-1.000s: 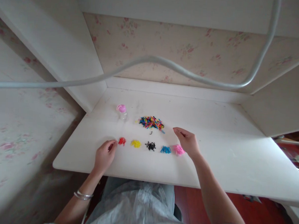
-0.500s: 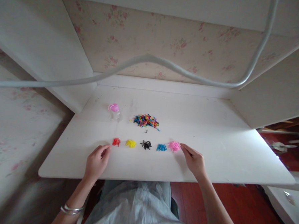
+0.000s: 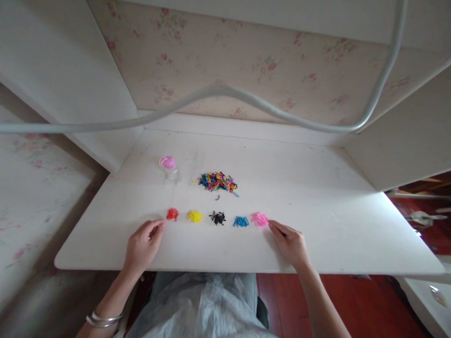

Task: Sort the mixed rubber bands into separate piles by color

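Note:
My left hand [image 3: 145,243] rests on the white desk just left of a small pile of red rubber bands [image 3: 172,214], its fingers curled and pressed together; anything in them is hidden. At the right end of the row, the pinched fingertips of my right hand [image 3: 289,243] touch the edge of a pile of pink rubber bands [image 3: 259,219]. Whether they grip one is too small to tell. Between the hands lie yellow rubber bands [image 3: 195,216], black rubber bands [image 3: 218,218] and blue rubber bands [image 3: 241,221]. Behind the row sits a larger mixed-colour heap of rubber bands [image 3: 218,181].
A small clear bottle [image 3: 172,174] with a pink lid [image 3: 168,162] stands at the back left of the desk [image 3: 322,204]. One dark band [image 3: 217,198] lies apart before the heap. A pale cable [image 3: 222,90] crosses the upper view; side panels flank the desk.
The whole view has shifted slightly, moving the desk things a little to the left. Both hands keep about the same places beside the red and pink piles.

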Motion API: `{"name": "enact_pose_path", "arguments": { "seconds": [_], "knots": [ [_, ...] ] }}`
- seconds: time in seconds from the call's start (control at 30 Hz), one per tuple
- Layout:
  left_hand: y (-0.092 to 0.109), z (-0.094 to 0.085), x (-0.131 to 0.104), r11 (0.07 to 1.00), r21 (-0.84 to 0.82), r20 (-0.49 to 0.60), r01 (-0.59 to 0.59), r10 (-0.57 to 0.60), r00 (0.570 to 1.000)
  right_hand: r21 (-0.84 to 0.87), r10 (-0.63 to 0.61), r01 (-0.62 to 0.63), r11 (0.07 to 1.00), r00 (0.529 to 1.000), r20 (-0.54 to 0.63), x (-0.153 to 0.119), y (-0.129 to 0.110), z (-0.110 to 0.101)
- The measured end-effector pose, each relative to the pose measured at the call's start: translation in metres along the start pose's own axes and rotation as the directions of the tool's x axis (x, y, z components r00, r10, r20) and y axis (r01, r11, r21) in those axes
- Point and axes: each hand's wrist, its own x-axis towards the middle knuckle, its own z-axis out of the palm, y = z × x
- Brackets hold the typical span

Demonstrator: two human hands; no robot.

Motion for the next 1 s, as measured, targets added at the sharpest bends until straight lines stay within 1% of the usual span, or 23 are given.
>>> {"name": "enact_pose_path", "arguments": {
  "seconds": [0.1,0.17,0.2,0.27,0.3,0.37,0.4,0.47,0.57,0.67,0.73,0.83,0.9,1.0],
  "knots": [
    [0.009,-0.003,0.003,0.994,-0.067,0.01,0.087,-0.087,0.996,-0.003,0.031,-0.031,1.0,0.999,-0.036,-0.002,-0.002,0.001],
    [0.024,-0.006,0.006,0.989,-0.107,0.021,0.103,-0.101,0.995,-0.008,0.062,-0.063,0.998,0.995,-0.083,-0.004,-0.004,0.002],
    [0.034,-0.007,0.008,0.989,-0.122,0.04,0.085,-0.08,0.996,-0.014,0.081,-0.083,0.996,0.99,-0.111,-0.005,-0.005,0.002],
    [0.056,-0.007,0.014,0.988,-0.152,0.099,-0.007,0.022,0.995,-0.025,0.135,-0.141,0.99,0.977,-0.166,-0.006,-0.008,0.003],
    [0.069,-0.006,0.019,0.984,-0.167,0.137,-0.055,0.079,0.987,-0.026,0.167,-0.175,0.984,0.967,-0.193,-0.007,-0.009,0.003],
    [0.094,0.001,0.03,0.976,-0.147,0.225,-0.161,0.191,0.955,-0.013,0.235,-0.246,0.969,0.94,-0.247,-0.007,-0.012,0.005],
    [0.105,0.006,0.036,0.967,-0.125,0.26,-0.22,0.246,0.934,0.002,0.265,-0.274,0.962,0.925,-0.274,-0.008,-0.013,0.006],
    [0.127,0.022,0.051,0.951,-0.052,0.32,-0.303,0.303,0.898,0.04,0.307,-0.31,0.95,0.898,-0.314,-0.009,-0.014,0.01],
    [0.153,0.053,0.071,0.918,0.11,0.427,-0.38,0.301,0.853,0.078,0.339,-0.332,0.94,0.887,-0.314,-0.012,-0.017,0.015],
    [0.172,0.084,0.085,0.903,0.139,0.448,-0.407,0.309,0.839,0.087,0.345,-0.335,0.938,0.891,-0.296,-0.014,-0.02,0.017],
    [0.18,0.101,0.092,0.895,0.161,0.448,-0.417,0.31,0.839,0.081,0.342,-0.333,0.939,0.892,-0.296,-0.014,-0.021,0.017],
    [0.187,0.116,0.098,0.879,0.194,0.446,-0.435,0.316,0.837,0.066,0.339,-0.335,0.94,0.895,-0.288,-0.012,-0.024,0.017],
    [0.188,0.121,0.101,0.866,0.205,0.454,-0.457,0.33,0.828,0.061,0.339,-0.336,0.94,0.897,-0.285,-0.011,-0.025,0.017],
    [0.186,0.123,0.104,0.844,0.203,0.475,-0.497,0.359,0.804,0.049,0.331,-0.331,0.942,0.901,-0.281,-0.01,-0.026,0.016]
  ]
}}
